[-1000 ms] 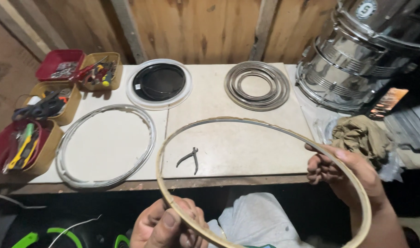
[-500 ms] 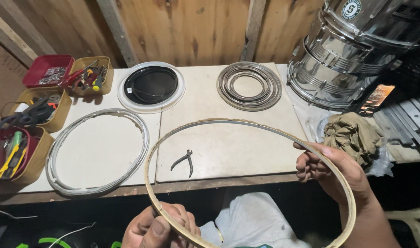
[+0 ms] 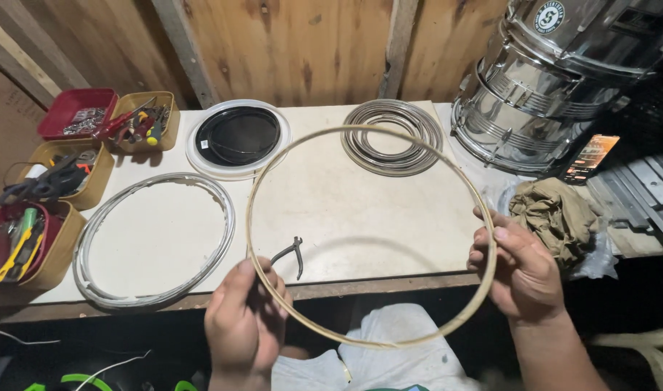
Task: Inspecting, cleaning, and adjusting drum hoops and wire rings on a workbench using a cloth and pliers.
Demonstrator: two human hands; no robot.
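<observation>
Holding a big thin hoop (image 3: 288, 148) up over the desk (image 3: 346, 210), the person grips it on two sides. The left hand (image 3: 243, 322) has its fingers (image 3: 233, 286) closed around the near left part of the hoop. The right hand (image 3: 523, 271) has its fingers (image 3: 491, 235) pinched on the right part. The hoop is pale and round, tilted a little, and hangs above the front edge of the desk and the person's lap.

Under the hoop, one small pair of pliers (image 3: 291, 253) lies on the desk, just beside the left hand. To the left lies one grey metal ring (image 3: 92, 232), flat on the desk. At the back sits one black round drum skin (image 3: 237, 136) with a white rim. Next to it is one stack of shiny metal rings (image 3: 360, 145); the far side of the hoop crosses in front of it.

Four little trays of tools stand on the left: two red ones (image 3: 74, 108) and two yellow ones (image 3: 147, 119).

On the right lean shiny silver drums (image 3: 548, 94); I cannot tell how many. One crumpled brown cloth (image 3: 556, 210) lies near the right hand. Wooden boards (image 3: 288, 51) make the wall behind.
</observation>
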